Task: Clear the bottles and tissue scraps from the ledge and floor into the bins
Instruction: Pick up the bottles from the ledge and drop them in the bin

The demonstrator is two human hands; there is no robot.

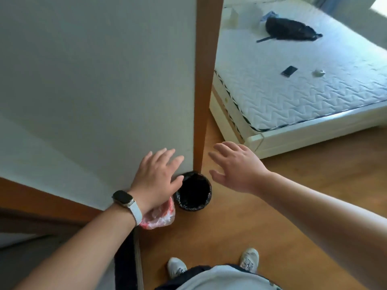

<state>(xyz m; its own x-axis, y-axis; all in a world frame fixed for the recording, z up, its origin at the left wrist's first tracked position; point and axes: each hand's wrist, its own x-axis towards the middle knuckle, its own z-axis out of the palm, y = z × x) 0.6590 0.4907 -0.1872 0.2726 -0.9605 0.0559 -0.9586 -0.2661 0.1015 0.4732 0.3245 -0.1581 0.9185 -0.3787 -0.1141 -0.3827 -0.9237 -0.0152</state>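
A small round bin lined with a black bag [193,192] stands on the wooden floor at the foot of a wall corner. Beside it to the left, a second bin with a red-and-white plastic bag [159,216] is partly hidden under my left wrist. My left hand [156,177], with a watch on the wrist, hovers above and left of the black bin, fingers spread, holding nothing. My right hand [236,167] hovers to the bin's upper right, also spread and holding nothing. No bottles are in view. A crumpled white scrap [318,72] lies on the mattress.
A white wall with a brown wooden corner post [206,84] rises right behind the bins. A bare mattress on a white bed frame [293,141] fills the right, with a black backpack [291,29] and a dark phone [289,71] on it. My shoes [249,259] stand below the bins.
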